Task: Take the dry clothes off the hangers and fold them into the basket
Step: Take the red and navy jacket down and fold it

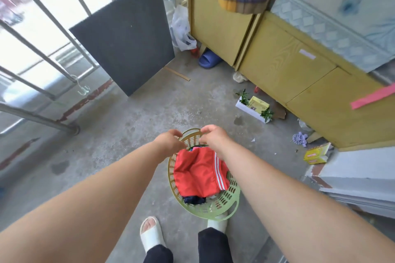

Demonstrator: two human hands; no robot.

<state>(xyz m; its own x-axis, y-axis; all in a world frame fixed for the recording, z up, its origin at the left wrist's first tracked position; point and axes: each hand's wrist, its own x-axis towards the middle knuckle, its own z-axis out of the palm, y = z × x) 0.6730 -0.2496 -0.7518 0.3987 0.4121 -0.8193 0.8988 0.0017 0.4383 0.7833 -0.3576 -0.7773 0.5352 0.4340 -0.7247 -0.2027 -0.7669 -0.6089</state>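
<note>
- Concrete balcony floor (128, 134) between railing and yellow cabinets carries the green laundry basket (226, 203), just ahead of the feet
- Red striped garment (196, 173) lies on top inside it, over a dark garment (194, 199)
- Left hand (168, 141) and right hand (213, 137) curl their fingers round the basket's far handle
- Cloth looks soft, limp and light; the perforated plastic likely flexes, so the rim handles are the best hold

Green basket (233, 202) on concrete floor (128, 134); left hand (168, 142) and right hand (213, 137) grip its far rim; red white-striped garment (196, 175) lies inside.
</note>
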